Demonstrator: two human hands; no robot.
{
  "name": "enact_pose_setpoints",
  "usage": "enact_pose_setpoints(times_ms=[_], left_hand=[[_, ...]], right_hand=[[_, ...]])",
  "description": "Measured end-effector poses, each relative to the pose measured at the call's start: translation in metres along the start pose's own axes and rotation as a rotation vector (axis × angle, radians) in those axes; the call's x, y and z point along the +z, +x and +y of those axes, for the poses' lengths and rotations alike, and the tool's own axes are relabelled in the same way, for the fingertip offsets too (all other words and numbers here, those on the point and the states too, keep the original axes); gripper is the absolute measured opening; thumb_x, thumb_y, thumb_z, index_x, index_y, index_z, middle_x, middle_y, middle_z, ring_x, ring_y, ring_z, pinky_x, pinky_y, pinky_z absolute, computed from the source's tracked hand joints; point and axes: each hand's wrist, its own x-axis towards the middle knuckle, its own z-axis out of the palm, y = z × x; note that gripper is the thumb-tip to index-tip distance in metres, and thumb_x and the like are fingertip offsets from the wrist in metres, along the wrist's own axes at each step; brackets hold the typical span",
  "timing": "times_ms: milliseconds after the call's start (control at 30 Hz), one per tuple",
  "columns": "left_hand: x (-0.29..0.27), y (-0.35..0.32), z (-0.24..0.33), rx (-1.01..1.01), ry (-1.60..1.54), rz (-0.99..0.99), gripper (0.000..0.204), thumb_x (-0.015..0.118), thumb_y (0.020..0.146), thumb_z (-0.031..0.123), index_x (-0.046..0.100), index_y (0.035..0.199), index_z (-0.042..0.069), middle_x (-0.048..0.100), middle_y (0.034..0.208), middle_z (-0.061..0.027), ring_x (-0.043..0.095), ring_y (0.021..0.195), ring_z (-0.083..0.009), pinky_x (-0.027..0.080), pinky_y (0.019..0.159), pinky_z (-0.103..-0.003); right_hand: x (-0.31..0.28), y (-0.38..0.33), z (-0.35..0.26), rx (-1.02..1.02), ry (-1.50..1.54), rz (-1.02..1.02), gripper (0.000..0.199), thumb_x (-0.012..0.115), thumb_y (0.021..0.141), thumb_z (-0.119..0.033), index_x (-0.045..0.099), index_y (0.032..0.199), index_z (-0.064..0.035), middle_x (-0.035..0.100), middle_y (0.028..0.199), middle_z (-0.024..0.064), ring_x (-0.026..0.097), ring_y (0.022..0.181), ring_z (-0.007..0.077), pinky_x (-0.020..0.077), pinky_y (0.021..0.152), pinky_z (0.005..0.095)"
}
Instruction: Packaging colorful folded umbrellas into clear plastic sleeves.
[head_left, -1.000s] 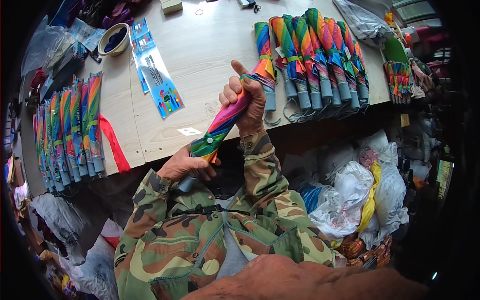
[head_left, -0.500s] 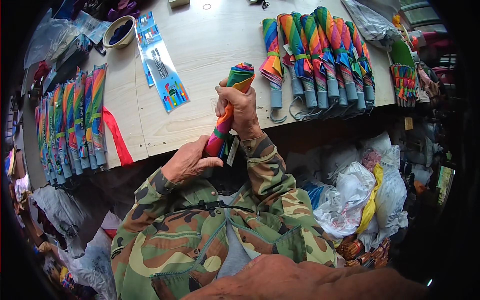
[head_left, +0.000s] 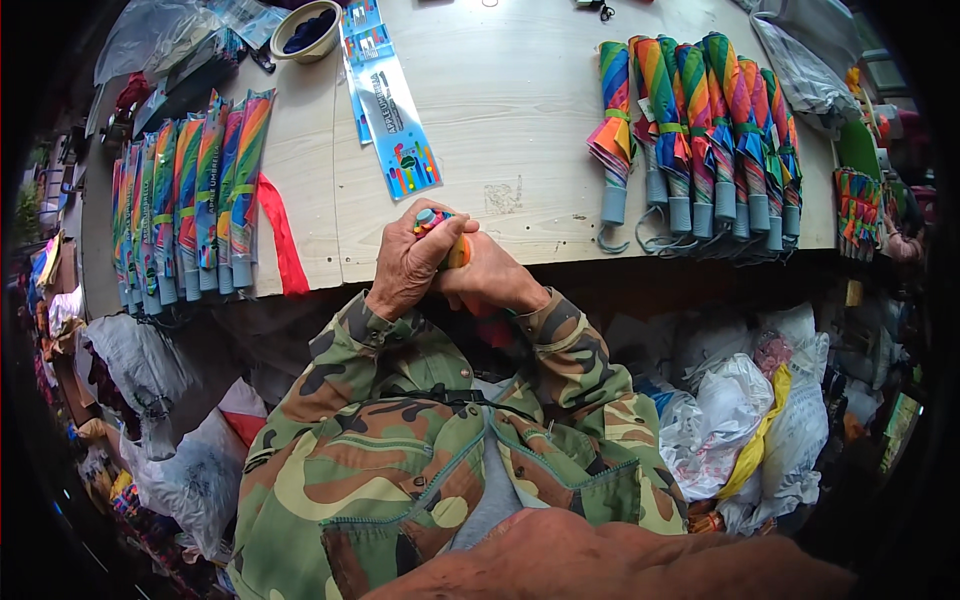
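Observation:
Both my hands clasp one folded rainbow-striped umbrella [head_left: 437,222] at the near edge of the wooden table [head_left: 520,120]. It stands nearly upright, and only its tip and a bit of orange cloth show between the fingers. My left hand [head_left: 408,262] wraps it from the left. Pressed against it from the right is my right hand [head_left: 490,275]. Camouflage sleeves cover both forearms.
Several folded rainbow umbrellas with grey hooked handles [head_left: 700,130] lie in a row at the table's right. Several sleeved ones [head_left: 185,200] lie at the left beside a red strip [head_left: 280,235]. Printed blue sleeves [head_left: 390,100] and a bowl [head_left: 308,28] sit further back. Plastic bags [head_left: 740,420] crowd the floor.
The umbrella swung from a slant to nearly upright. My left hand slid up from its lower end to join my right hand near the tip, both now closer to my body.

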Motion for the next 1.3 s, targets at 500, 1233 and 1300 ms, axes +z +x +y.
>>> enact_pose_setpoints(times_ms=[500, 1233, 1300], left_hand=[[-0.072, 0.051, -0.029, 0.611, 1.580, 0.193, 0.034, 0.080, 0.089, 0.014, 0.070, 0.119, 0.002, 0.069, 0.113, -0.0122, 0.064, 0.103, -0.0331, 0.054, 0.090, -0.046], [-0.074, 0.047, -0.028, 0.672, 1.610, 0.304, 0.020, 0.074, 0.088, 0.007, 0.065, 0.105, 0.004, 0.062, 0.096, -0.0130, 0.062, 0.091, -0.0331, 0.052, 0.080, -0.047], [-0.071, 0.044, -0.024, 0.633, 1.620, 0.299, 0.017, 0.075, 0.092, 0.008, 0.067, 0.106, 0.004, 0.064, 0.096, -0.0130, 0.063, 0.089, -0.0333, 0.053, 0.080, -0.046]], right_hand=[[-0.007, -0.041, 0.014, -0.066, -0.221, 0.622, 0.038, 0.074, 0.089, -0.018, 0.062, 0.113, 0.0083, 0.068, 0.073, 0.0166, 0.068, 0.056, 0.0272, 0.0553, 0.058, 0.0413], [-0.005, -0.042, 0.021, -0.046, -0.118, 0.578, 0.040, 0.077, 0.091, -0.019, 0.062, 0.117, 0.0069, 0.067, 0.077, 0.0077, 0.063, 0.055, 0.0147, 0.0533, 0.053, 0.0328], [-0.008, -0.045, 0.021, -0.042, -0.102, 0.578, 0.040, 0.077, 0.092, -0.020, 0.062, 0.117, 0.0065, 0.067, 0.079, 0.0075, 0.063, 0.055, 0.0140, 0.0532, 0.053, 0.0317]])
